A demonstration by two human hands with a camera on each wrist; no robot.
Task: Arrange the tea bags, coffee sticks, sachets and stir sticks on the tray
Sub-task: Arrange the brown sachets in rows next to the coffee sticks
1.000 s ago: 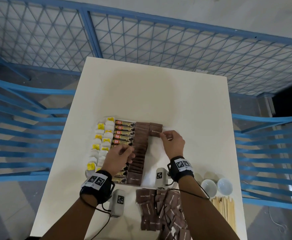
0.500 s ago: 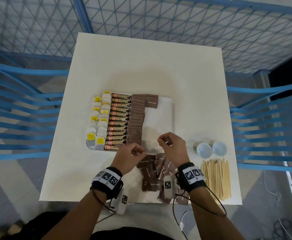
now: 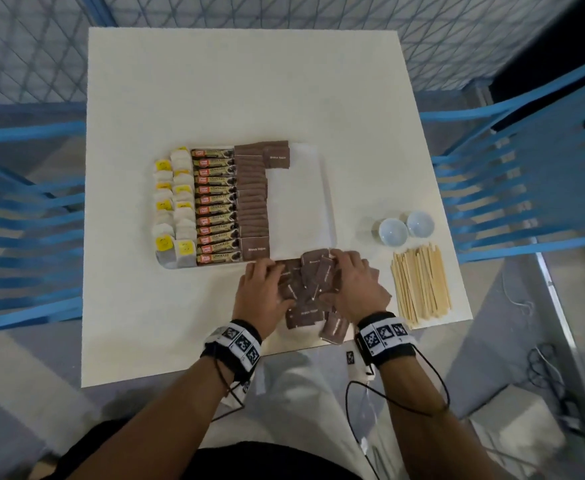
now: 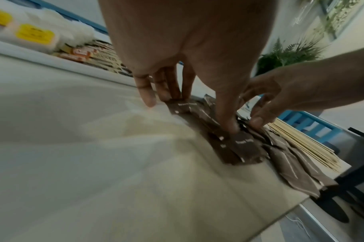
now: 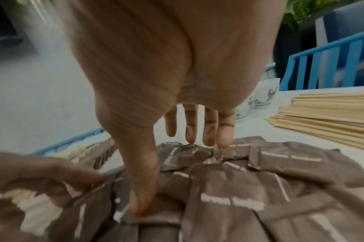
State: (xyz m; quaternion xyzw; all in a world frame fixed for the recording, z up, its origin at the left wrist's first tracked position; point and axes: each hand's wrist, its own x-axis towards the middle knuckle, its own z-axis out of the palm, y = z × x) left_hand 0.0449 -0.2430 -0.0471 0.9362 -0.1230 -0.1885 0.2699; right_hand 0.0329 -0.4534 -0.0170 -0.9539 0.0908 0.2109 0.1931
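A loose pile of brown sugar sachets (image 3: 310,289) lies near the table's front edge, just in front of the white tray (image 3: 298,209). My left hand (image 3: 272,275) rests on the pile's left side, fingers and thumb pressing sachets (image 4: 243,147). My right hand (image 3: 348,268) lies on the right side, with its fingers straight and its thumb down on a sachet (image 5: 239,188). On the tray stand rows of tea bags (image 3: 175,206), coffee sticks (image 3: 214,206) and a column of sachets (image 3: 251,202). Wooden stir sticks (image 3: 420,282) lie to the right of the pile.
Two small pale cups (image 3: 393,230) stand behind the stir sticks at the table's right edge. Blue slatted chairs (image 3: 526,174) flank the table on both sides. A few sachets hang near the table's front edge (image 3: 334,329).
Both hands have come back from the far end of the tray to the sachet pile in front and now rest on it. The head view has tilted down.
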